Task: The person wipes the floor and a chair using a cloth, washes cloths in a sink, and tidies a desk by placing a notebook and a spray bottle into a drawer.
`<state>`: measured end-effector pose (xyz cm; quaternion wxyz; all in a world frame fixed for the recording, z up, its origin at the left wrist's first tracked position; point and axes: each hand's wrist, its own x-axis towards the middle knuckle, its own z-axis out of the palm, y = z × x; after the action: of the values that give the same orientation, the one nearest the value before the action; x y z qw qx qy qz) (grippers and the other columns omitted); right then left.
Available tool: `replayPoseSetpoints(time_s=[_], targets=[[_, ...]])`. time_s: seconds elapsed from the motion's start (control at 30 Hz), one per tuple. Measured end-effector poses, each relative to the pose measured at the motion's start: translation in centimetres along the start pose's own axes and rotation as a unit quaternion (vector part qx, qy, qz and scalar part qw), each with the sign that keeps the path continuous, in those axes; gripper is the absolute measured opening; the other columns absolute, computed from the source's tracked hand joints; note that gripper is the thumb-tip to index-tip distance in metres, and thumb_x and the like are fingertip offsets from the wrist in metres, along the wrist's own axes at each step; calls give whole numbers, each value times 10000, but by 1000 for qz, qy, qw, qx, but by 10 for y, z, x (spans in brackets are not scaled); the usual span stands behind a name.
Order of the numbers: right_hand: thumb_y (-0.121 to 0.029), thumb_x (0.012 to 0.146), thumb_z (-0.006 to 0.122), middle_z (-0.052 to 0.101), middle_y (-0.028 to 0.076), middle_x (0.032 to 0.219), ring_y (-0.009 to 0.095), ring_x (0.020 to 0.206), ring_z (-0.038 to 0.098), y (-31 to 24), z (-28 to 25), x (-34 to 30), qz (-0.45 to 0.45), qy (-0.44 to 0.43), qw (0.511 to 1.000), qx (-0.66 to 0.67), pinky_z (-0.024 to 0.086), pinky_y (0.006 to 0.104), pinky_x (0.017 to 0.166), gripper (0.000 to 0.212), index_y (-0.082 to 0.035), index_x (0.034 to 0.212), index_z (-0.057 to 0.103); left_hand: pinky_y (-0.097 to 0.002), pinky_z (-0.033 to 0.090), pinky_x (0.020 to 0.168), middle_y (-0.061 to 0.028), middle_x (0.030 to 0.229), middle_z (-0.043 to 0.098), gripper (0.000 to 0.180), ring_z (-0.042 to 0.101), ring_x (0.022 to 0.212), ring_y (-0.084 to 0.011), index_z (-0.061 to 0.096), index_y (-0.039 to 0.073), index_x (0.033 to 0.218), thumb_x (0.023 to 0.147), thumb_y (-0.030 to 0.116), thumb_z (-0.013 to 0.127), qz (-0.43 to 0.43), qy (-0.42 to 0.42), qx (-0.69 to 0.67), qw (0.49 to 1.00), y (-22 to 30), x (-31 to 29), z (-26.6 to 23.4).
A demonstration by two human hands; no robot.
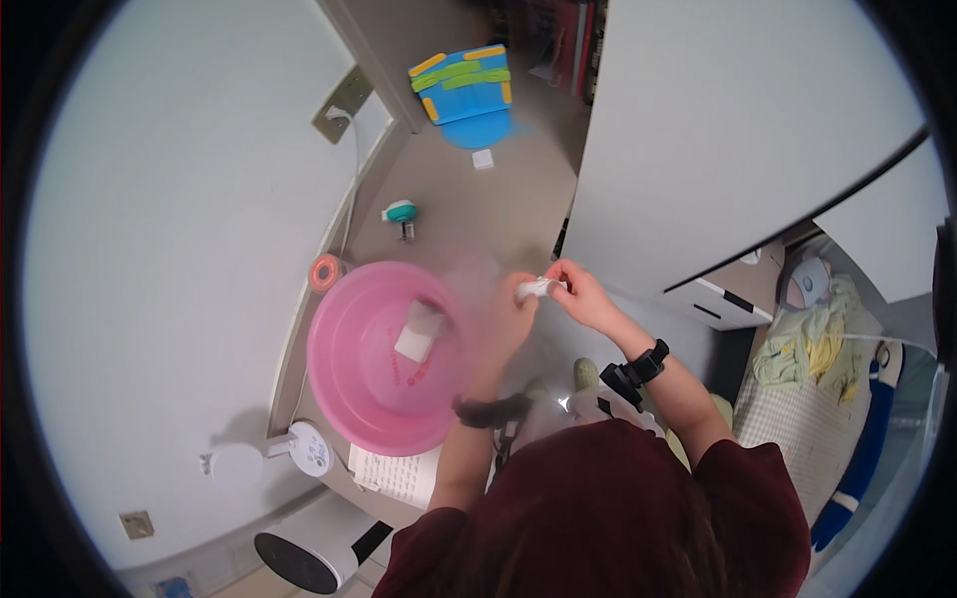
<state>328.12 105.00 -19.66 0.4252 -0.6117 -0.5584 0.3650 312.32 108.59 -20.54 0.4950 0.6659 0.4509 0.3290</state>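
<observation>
Wall: smooth, pale and matte, with a squarish metallic socket plate [344, 105]; a white cable [354, 169] curves down from its plug.
Desk: flat grey-brown top [449, 214]; toward its far end stands a blue plastic stand [469, 98] with yellow and green strips, a small white square [482, 158] just beside its rounded base.
Basin: round, glossy pink plastic [334, 389], set to your left; inside lies a pale, roughly rectangular piece [419, 331], its material hard to tell; an orange-centred tape roll [325, 272] sits just beside the rim.
Paper: thin written sheets [404, 480], partly under the basin in this view.
White piece: small, crumpled-looking strip [539, 288], held between your two hands, to the right of the basin and apart from it; too small to tell whether cloth or paper.
Left hand: yours [512, 309] is blurred, fingers curled and closed on the strip's left end.
Right hand: yours [586, 299] pinches the other end between thumb and fingers; a black band [638, 374] wraps that wrist.
Bed: checked fabric cover [797, 429], with rumpled green and yellow cloth [812, 344] heaped on it; a long, soft-looking blue toy [857, 458] lies along its edge.
</observation>
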Motion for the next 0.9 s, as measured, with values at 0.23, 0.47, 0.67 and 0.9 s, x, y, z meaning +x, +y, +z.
replayPoseSetpoints(time_s=[0.23, 0.47, 0.67, 0.9], targets=[[-155, 840, 550, 542, 54, 741, 136, 582, 500, -1, -12, -28, 31, 29, 997, 72, 411, 261, 544, 192, -33, 969, 479, -233, 424, 556, -44, 768, 566, 207, 507, 616, -86, 539, 17, 999, 794, 43, 521, 74, -8, 115, 991, -7, 11, 15], [-137, 847, 552, 542, 42, 821, 98, 566, 507, 42, -52, -91, 81, 174, 981, 32, 429, 252, 509, 255, -40, 1072, 479, -294, 478, 671, -181, 949, 554, 435, 580, 726, -175, 409, -23, 1203, 801, 53, 558, 110, 165, 119, 973, -76, 75, 19], [-151, 846, 547, 556, 41, 831, 114, 567, 525, 79, -93, -165, 193, 246, 946, 86, 465, 252, 525, 262, -31, 1068, 478, -408, 251, 1026, -342, 1379, -23, 655, 201, 1269, -447, 177, -31, 1349, 814, 88, 536, 9, 80, -1, 997, -95, 68, 52], [-152, 845, 536, 564, 41, 837, 121, 581, 549, 131, -173, -238, 207, 389, 895, 71, 458, 256, 528, 267, -25, 1073, 479, -407, 259, 1007, -346, 1380, -26, 622, 87, 1300, -442, 226, -33, 1334, 822, 135, 537, 155, -101, 218, 958, 25, 26, 211]])
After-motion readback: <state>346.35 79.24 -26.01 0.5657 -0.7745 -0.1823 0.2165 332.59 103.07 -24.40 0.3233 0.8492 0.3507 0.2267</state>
